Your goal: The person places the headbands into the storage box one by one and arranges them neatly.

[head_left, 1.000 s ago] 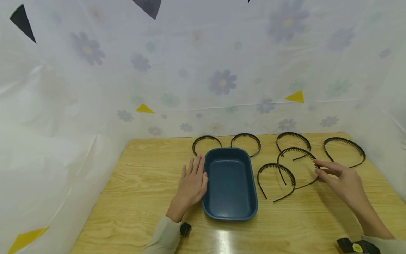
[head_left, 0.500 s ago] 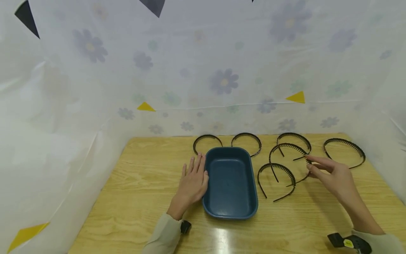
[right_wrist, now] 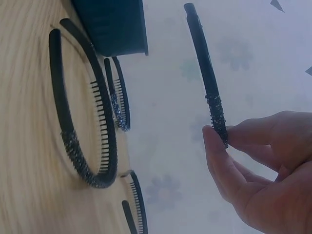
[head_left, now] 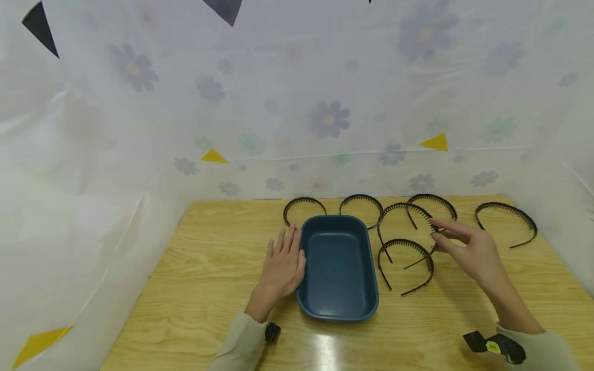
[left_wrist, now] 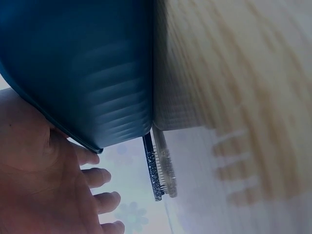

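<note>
My right hand (head_left: 471, 252) pinches a black toothed headband (head_left: 402, 206) by its side between thumb and fingers. In the right wrist view that headband (right_wrist: 204, 63) is held up off the table, with a glittery stretch close to the fingertips. Below it another headband (head_left: 406, 242) lies on the table, just right of a blue rectangular tray (head_left: 337, 314). Flat against the tray's left side rests my left hand (head_left: 280, 268), its fingers extended. The left wrist view shows those fingers beside the tray wall (left_wrist: 112, 73). The inside of the tray holds nothing.
Behind the tray lie two headbands, a left one (head_left: 303, 200) and a right one (head_left: 361, 197). Farther right are a back headband (head_left: 431, 197) and one near the right edge (head_left: 508, 207). A floral sheet (head_left: 297, 103) hangs behind the wooden table (head_left: 199, 288).
My right hand has carried the pinched headband leftward toward the tray, passing over the headband that lies beside it. My left hand stays against the tray.
</note>
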The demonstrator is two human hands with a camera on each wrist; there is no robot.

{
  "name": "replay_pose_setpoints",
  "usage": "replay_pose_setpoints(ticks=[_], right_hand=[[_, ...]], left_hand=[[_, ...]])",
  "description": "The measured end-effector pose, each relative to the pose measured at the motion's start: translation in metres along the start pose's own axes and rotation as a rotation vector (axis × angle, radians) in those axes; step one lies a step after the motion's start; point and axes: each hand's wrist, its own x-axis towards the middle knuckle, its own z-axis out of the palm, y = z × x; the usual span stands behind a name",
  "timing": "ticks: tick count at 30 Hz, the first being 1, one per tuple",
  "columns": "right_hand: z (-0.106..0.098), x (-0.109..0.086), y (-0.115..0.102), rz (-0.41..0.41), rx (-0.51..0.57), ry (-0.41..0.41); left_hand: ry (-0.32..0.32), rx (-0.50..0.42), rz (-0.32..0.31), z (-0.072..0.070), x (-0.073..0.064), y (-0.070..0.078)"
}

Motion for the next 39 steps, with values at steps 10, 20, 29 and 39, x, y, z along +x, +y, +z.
replay_pose_setpoints(ticks=[10, 20, 29, 39], right_hand=[[0.015, 0.010, -0.013, -0.001, 0.045, -0.028], [0.037, 0.022, -0.030, -0.099, 0.035, 0.013], [0.056, 0.026, -0.041, -0.108, 0.097, -0.017], [0.081, 0.023, -0.045, -0.094, 0.137, -0.049]], left_hand=[[-0.004, 0.005, 0.000, -0.001, -0.001, 0.000], [0.014, 0.003, 0.016, 0.002, 0.001, -0.002], [0.002, 0.013, 0.014, 0.004, 0.001, -0.003], [0.006, 0.017, 0.003, 0.000, -0.001, -0.001]])
